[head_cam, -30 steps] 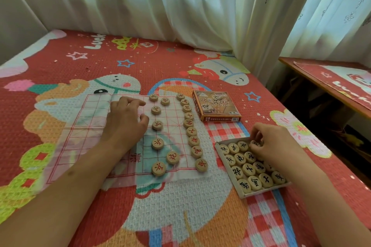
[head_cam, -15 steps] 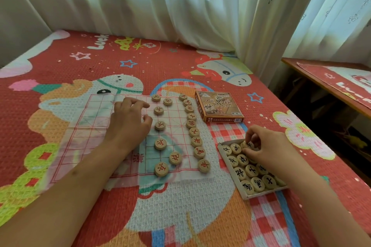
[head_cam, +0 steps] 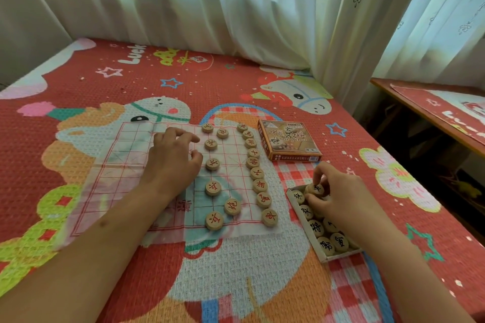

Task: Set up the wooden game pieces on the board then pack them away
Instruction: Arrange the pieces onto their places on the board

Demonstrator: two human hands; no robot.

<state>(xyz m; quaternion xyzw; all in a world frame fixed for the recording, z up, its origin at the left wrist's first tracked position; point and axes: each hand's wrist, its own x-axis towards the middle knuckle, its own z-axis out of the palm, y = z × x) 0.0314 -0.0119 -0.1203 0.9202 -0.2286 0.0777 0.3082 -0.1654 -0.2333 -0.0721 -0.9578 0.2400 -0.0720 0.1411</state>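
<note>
Lower right, the right hand (head_cam: 338, 199) pinches by its rim a round pale wooden game piece (head_cam: 315, 188), likely light and smooth, at the cardboard tray's (head_cam: 338, 256) far end; the left hand (head_cam: 173, 157) rests, loosely curled, on the paper board (head_cam: 118, 165).

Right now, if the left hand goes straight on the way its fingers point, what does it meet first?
Likely the red-marked piece on the board, just beyond the fingers of the left hand. Nothing lies between them. The hand's height above the board is unclear.
</note>
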